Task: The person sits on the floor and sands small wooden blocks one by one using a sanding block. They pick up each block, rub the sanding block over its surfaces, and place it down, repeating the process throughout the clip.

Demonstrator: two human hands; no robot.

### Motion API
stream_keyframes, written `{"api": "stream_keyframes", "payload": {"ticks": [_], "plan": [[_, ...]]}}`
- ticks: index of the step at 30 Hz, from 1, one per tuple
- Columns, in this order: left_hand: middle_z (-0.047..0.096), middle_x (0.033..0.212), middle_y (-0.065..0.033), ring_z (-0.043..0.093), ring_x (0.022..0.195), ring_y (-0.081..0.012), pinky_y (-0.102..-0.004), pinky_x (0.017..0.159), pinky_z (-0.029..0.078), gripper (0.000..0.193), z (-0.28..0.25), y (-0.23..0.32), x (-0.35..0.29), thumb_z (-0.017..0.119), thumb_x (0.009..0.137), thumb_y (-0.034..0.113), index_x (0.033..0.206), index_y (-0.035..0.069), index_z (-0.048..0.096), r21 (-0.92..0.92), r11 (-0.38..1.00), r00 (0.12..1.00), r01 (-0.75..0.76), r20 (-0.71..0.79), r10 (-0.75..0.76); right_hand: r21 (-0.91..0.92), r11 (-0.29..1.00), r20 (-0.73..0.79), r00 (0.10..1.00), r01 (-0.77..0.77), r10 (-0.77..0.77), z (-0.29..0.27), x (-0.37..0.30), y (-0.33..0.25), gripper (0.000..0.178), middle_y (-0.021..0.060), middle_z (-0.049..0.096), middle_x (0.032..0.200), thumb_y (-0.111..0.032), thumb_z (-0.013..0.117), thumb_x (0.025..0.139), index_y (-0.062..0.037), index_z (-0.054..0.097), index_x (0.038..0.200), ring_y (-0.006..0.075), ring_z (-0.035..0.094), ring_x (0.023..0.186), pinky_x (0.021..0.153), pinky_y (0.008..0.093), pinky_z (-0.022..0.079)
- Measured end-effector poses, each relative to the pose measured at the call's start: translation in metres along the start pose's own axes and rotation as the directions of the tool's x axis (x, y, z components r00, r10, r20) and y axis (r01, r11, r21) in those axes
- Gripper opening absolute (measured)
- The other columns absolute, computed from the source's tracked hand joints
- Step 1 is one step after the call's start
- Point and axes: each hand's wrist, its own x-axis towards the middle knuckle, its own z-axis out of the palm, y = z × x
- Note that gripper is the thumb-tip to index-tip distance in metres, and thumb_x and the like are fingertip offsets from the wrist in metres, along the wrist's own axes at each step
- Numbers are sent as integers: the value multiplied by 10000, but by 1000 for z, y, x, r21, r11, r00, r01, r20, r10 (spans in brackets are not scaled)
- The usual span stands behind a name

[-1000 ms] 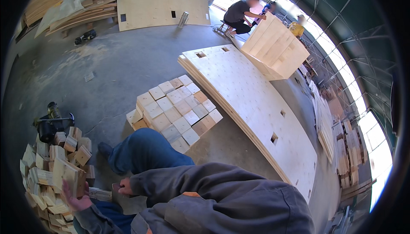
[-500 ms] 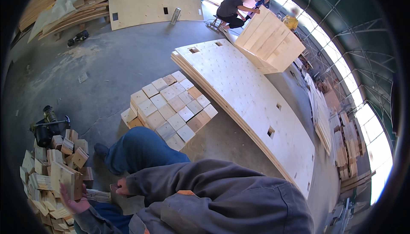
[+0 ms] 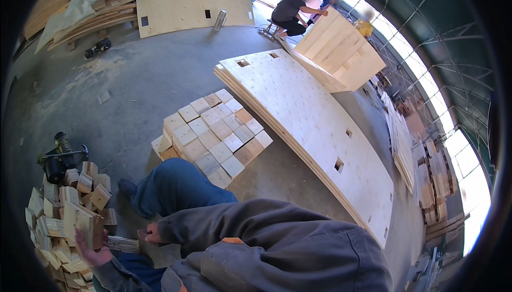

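At the lower left, my left hand (image 3: 94, 253) grips a pale wooden block (image 3: 80, 224) from below, its fingers along the sides. This block stands over a heap of similar loose wooden blocks (image 3: 50, 225). My right hand (image 3: 153, 233) is just to its right, close to my thighs, with fingers curled in. A small dark edge shows by those fingers, too little to name. Beyond my bent knee, a neat stack of wooden blocks (image 3: 213, 129) rests on the concrete floor, end faces upward.
Large plywood sheets (image 3: 314, 132) with square holes lie stacked ahead to the right. A black power tool (image 3: 57, 161) is beside the heap; another (image 3: 97, 48) lies farther off. A co-worker (image 3: 290, 12) crouches at a wooden box (image 3: 341, 52), with other people behind it.
My hands and the block have hardly moved. At the back, the wooden box and the co-worker's hand on it have shifted slightly to the right.
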Motion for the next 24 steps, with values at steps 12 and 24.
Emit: {"api": "stream_keyframes", "payload": {"ticks": [12,24], "plan": [[581,1155,-103,617,904,-246,-361,730,547,675,16,4,-16,718,824,481,1347,127,480,-7,997,997,-73,-29,73,-10,1000,-17,1000,9,-9,6,6,8,372,191,714,956,-356,646,846,-14,712,975,316,682,901,776,412,521],[591,1170,-107,628,915,-246,-352,736,557,660,1,0,-2,719,830,479,1336,117,498,-4,999,999,-35,-18,35,-56,998,-29,999,-15,13,1,-5,-2,398,196,711,979,-386,654,845,-24,708,1000,320,682,930,801,419,519]]}}
